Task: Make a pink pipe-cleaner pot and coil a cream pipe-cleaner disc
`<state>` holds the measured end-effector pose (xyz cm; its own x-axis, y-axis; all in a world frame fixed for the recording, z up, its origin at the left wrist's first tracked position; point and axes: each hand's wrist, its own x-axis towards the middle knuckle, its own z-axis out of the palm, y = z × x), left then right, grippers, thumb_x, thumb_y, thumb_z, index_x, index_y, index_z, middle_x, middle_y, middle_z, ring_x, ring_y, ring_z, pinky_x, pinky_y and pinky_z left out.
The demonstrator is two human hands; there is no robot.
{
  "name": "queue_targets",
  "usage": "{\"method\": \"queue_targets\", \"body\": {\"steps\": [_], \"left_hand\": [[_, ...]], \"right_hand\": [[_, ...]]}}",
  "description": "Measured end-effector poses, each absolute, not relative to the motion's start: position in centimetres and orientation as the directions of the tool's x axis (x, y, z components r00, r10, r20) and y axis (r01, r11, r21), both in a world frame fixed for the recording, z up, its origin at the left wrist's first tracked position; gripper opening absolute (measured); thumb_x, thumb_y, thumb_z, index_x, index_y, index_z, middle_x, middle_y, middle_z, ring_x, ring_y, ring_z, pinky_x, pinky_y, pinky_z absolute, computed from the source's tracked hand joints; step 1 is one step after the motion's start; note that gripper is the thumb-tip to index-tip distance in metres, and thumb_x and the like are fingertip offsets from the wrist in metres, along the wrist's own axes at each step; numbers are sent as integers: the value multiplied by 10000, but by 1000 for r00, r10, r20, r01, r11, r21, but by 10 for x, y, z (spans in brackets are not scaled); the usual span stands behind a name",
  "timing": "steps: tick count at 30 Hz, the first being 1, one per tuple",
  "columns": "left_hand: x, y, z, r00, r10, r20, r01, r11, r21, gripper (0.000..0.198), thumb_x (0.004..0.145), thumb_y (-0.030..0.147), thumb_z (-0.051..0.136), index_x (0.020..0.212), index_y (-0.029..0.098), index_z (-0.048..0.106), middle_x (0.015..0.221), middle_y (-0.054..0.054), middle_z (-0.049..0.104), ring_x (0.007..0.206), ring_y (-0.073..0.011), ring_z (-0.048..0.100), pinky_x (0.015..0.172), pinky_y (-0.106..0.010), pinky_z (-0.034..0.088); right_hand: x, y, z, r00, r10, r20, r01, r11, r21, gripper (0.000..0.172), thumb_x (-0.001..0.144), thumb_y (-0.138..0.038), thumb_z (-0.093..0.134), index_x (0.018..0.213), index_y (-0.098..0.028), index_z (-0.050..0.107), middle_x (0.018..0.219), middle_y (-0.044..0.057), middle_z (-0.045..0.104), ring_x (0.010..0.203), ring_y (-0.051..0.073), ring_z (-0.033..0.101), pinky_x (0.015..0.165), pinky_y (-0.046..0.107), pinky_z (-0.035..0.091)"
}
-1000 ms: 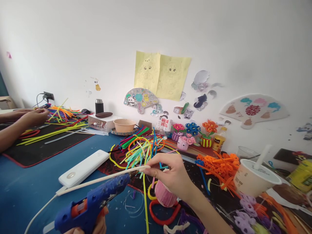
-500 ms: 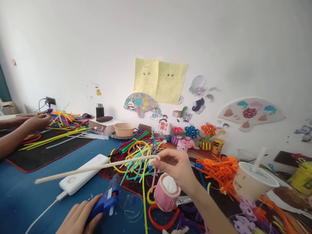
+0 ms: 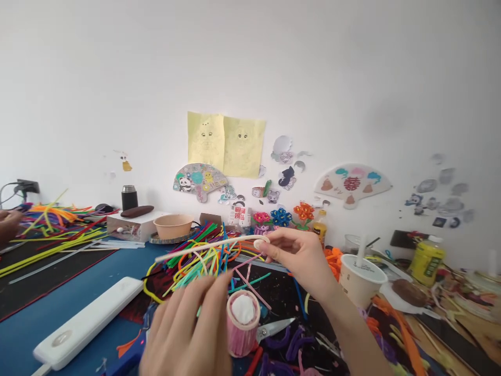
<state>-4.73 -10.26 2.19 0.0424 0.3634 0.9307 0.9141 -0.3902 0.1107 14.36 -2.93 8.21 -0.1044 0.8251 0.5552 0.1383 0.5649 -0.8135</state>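
My right hand pinches a cream pipe cleaner by its curled end, and the long straight part points left. A thin pink stem slants down from the same fingers. My left hand is raised in front, back towards me, blurred, its fingers stretched forward and near the stem's lower end; whether they touch it is unclear. A blue glue gun lies left of that hand, partly cut off. Just right of my left hand stands a pink striped pot with white filling.
Scissors lie beside the pot, among purple pipe cleaner pieces. Behind is a pile of coloured pipe cleaners. A white power bank lies left, a lidded cup stands right. Another person's hand shows at far left.
My left hand has left the glue gun and moved right and up towards the stem. My right hand still holds the cream pipe cleaner. The view has turned right.
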Motion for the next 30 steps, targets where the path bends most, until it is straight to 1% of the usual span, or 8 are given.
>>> {"method": "queue_targets", "body": {"steps": [2,5,9,12,17,24,27,30], "left_hand": [[-14,-82,69,121,319,940,888,-457,41,348,909,118,495,1232,215,580,1096,-105,666,955,-264,620,831,-386,471],[9,-53,114,299,365,882,830,-556,-51,259,907,106,516,1128,152,644,981,-101,649,875,-263,592,731,-379,483],[9,-30,130,465,411,784,710,-702,-53,198,921,101,510,884,171,691,843,-45,622,757,-200,585,643,-305,456],[8,-20,127,481,380,790,640,-768,-21,197,922,109,515,832,167,680,815,-26,628,696,-161,591,613,-266,437],[9,-11,122,405,390,827,571,-814,104,207,918,166,530,771,177,676,724,1,674,603,-120,605,555,-215,411],[10,-9,124,349,460,817,397,-862,315,179,862,175,587,735,201,711,631,34,707,550,-100,619,557,-179,450],[15,-8,123,336,546,767,298,-834,464,216,865,210,576,705,192,720,568,25,677,520,-109,611,529,-178,476],[19,-7,122,340,639,690,148,-760,632,206,853,245,599,714,179,735,592,3,698,554,-126,649,536,-175,521]], "right_hand": [[153,-30,87,-71,825,561,157,565,-810,274,718,-445,797,760,-180,747,675,36,719,592,176,659,576,291,539],[168,-31,94,-17,823,568,142,565,-813,297,701,-463,805,759,-179,742,664,38,712,596,184,662,568,298,553],[187,-33,101,11,824,566,92,563,-821,268,712,-441,807,747,-185,737,634,27,714,587,172,669,573,282,574],[193,-34,103,9,831,556,49,555,-830,237,726,-411,808,761,-186,741,637,22,721,597,160,676,578,259,577],[192,-28,101,16,832,554,-14,554,-832,215,724,-371,818,767,-175,740,659,21,735,588,156,697,581,250,588],[192,-19,95,32,836,547,-138,546,-826,186,715,-338,833,766,-189,733,645,18,743,573,151,702,589,254,605],[191,-19,95,38,833,552,-202,547,-812,179,712,-325,834,757,-188,729,655,18,745,575,155,701,589,270,616],[189,-17,95,51,836,546,-280,537,-796,180,690,-303,851,745,-186,726,638,9,742,559,146,697,570,253,611]]}}
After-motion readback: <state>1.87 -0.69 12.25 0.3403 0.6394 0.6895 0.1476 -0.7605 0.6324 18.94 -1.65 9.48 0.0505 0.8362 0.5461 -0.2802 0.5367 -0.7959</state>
